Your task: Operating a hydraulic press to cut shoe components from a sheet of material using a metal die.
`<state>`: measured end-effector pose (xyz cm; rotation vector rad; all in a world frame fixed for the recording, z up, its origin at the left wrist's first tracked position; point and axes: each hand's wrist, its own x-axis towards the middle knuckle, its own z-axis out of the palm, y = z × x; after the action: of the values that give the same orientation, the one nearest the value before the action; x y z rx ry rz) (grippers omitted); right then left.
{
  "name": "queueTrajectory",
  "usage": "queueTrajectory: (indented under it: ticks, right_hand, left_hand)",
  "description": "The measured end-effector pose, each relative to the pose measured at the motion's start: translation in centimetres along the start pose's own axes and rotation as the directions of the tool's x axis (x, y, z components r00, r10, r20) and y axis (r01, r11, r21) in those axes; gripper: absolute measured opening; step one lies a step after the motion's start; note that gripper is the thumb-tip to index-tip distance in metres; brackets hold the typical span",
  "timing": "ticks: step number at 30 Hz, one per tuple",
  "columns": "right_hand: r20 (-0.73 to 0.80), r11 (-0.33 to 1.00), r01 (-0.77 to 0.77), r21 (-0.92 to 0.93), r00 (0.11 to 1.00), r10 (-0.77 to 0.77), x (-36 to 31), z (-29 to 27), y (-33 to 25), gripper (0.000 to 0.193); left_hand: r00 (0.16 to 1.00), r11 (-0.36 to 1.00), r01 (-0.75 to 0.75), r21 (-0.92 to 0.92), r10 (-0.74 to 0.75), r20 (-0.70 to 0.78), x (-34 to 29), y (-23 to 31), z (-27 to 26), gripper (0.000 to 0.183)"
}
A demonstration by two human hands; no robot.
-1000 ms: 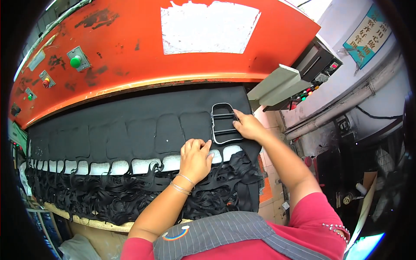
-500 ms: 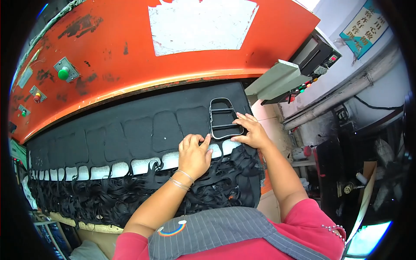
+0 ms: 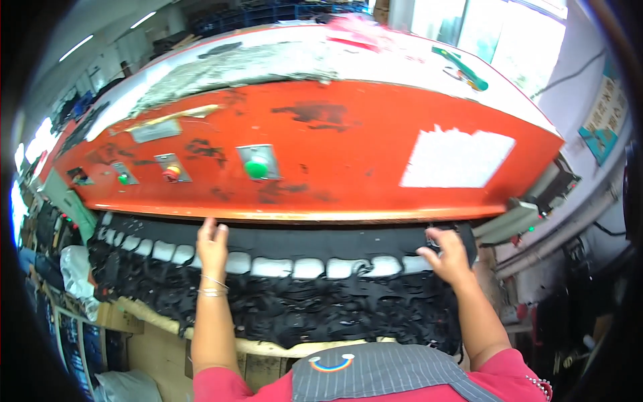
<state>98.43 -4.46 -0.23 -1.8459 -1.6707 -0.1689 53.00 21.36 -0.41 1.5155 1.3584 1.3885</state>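
A big orange press (image 3: 321,161), with green and red buttons on its front, hangs low over a long surface (image 3: 268,347) where a person in a red top works a wide black sheet (image 3: 315,242) already punched with a row of pale cut-outs. The sheet lies flat across the surface, its far edge tucked under the head of the press, with a tangle of black scrap webbing (image 3: 295,311) heaped along the near side. The left hand (image 3: 213,245) presses flat on the sheet, fingers spread, its grip released. The right hand (image 3: 447,256) rests on the sheet's right end, fingers curled; whether it pinches the material cannot be told. Both hands sit just beside the gap under the press, so fingers risk being caught there. An uneven pull could skew or bunch the sheet, and the loose scrap could snag it.
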Motion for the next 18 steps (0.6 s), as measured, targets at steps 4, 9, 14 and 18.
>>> queueTrajectory:
  ticks: [4, 9, 14, 18]
  right_hand:
    - [-0.134, 0.843, 0.451, 0.293, 0.892, -0.431, 8.0, 2.7, -16.0, 0.042]
    - [-0.271, 0.799, 0.518, 0.306, 0.852, -0.449, 16.2, 3.1, -28.7, 0.034]
    - [-0.214, 0.942, 0.335, 0.016, 0.922, -0.324, 17.8, 4.4, -30.0, 0.026]
    - [-0.320, 0.802, 0.539, 0.256, 0.830, -0.456, 16.9, -1.2, -28.8, 0.028]
  left_hand:
    - [0.945, 0.993, 0.002, 0.119, 0.037, -0.324, 8.5, 1.1, -13.6, 0.062]
    - [0.604, 0.876, -0.052, 0.479, 0.409, -0.684, 16.7, 1.7, -19.0, 0.069]
    - [0.942, 0.922, -0.035, 0.386, 0.159, -0.294, 17.0, 4.9, -23.8, 0.039]
    - [0.959, 0.944, -0.232, 0.234, 0.262, -0.108, 12.0, 3.7, -25.0, 0.046]
